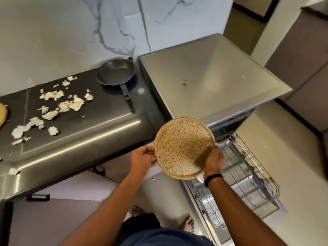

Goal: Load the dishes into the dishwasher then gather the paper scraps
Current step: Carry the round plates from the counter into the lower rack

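While both hands clasp the speckled plate [183,148] by opposite rims, left hand [142,159] and right hand [213,161] curled round its edges, it hangs between the counter's edge [76,148] and the pulled-out rack [248,176]. Tipping it upright and easing it down between the tines would seem wisest. Rightward looks open; the dishwasher top [209,77] stands near. Frying pan [116,73] and paper scraps [53,103] wait on the counter.
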A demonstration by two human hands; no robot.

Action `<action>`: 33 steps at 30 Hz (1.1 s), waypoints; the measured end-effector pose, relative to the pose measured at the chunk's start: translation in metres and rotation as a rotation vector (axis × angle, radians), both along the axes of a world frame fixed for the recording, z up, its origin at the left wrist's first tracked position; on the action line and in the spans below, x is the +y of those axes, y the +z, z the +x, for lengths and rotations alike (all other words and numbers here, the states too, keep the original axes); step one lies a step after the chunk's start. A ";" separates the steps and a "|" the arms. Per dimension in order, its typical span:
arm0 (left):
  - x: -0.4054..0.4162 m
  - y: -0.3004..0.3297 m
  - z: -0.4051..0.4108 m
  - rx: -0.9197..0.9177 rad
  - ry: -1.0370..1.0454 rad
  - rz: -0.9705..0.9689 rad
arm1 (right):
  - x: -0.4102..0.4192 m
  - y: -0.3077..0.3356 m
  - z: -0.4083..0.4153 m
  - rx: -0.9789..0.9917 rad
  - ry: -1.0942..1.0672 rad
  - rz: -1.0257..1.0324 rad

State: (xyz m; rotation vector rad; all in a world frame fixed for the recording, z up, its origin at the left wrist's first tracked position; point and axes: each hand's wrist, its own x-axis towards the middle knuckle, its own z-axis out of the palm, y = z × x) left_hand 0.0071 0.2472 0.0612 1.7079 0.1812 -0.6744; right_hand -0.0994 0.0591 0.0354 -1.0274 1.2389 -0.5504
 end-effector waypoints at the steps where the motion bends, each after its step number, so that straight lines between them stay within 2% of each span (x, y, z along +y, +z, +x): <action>1: -0.010 -0.003 -0.008 0.010 -0.036 0.018 | -0.006 -0.003 -0.013 0.012 -0.025 0.018; 9: -0.075 -0.034 -0.041 0.149 -0.188 0.144 | -0.045 -0.026 -0.082 -0.012 -0.327 0.199; 17: -0.160 -0.068 -0.033 0.426 -0.138 0.060 | -0.081 -0.036 -0.112 -0.169 -0.582 0.212; 23: -0.222 -0.099 -0.035 0.643 -0.116 -0.025 | -0.117 -0.066 -0.120 -0.192 -0.815 0.212; 28: -0.256 -0.143 -0.026 0.661 -0.236 0.125 | -0.129 -0.109 -0.116 -0.194 -0.815 0.239; 33: -0.264 -0.208 -0.017 0.617 -0.328 0.284 | -0.128 -0.189 -0.121 -0.031 -0.735 0.500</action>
